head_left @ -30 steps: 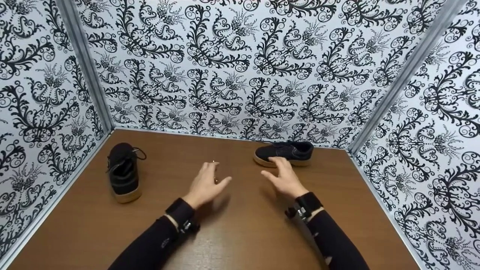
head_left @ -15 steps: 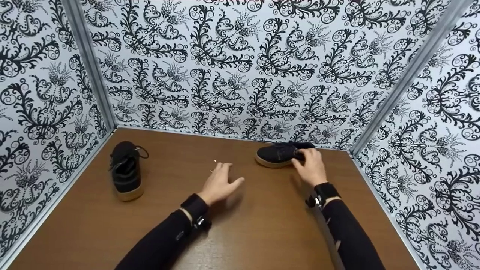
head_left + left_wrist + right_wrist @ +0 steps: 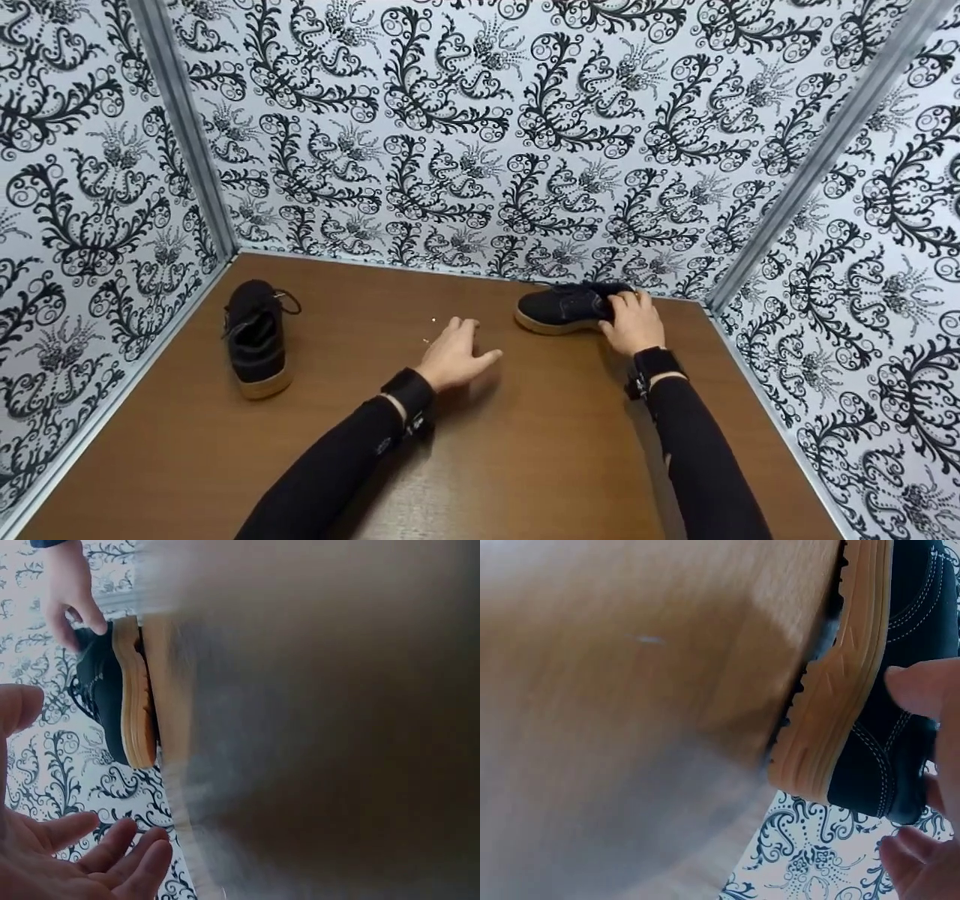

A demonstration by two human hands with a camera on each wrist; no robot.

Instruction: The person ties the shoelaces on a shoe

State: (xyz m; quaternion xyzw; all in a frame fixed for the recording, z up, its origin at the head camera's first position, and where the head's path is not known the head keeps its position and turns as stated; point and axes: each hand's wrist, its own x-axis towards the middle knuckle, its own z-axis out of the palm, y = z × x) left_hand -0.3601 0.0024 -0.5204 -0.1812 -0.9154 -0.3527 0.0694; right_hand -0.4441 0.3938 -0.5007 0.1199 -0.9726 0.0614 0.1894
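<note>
At the back right of the table, a dark shoe [image 3: 559, 306] with a tan sole stands with its toe to the left. My right hand [image 3: 636, 324] grips it at the heel. In the right wrist view the thumb [image 3: 919, 690] lies on the near side of the shoe [image 3: 870, 765], with fingers around the heel end. My left hand [image 3: 459, 355] hovers over the middle of the table, fingers spread and holding nothing; the left wrist view shows its loosely bent fingers [image 3: 120, 855]. At the far left stands a matching shoe [image 3: 255, 337], toe toward the back wall, lace looping out.
The brown table [image 3: 510, 465] is bounded by patterned panels, with the back wall [image 3: 450, 150] close behind the right shoe. Grey corner posts [image 3: 187, 135] rise at both rear corners. Tiny light specks [image 3: 433, 320] show near my left hand.
My right hand has moved right from the shoe's toe end to its heel and taken hold there. My left hand has drifted a little to the right, still holding nothing. Both shoes stay about in place.
</note>
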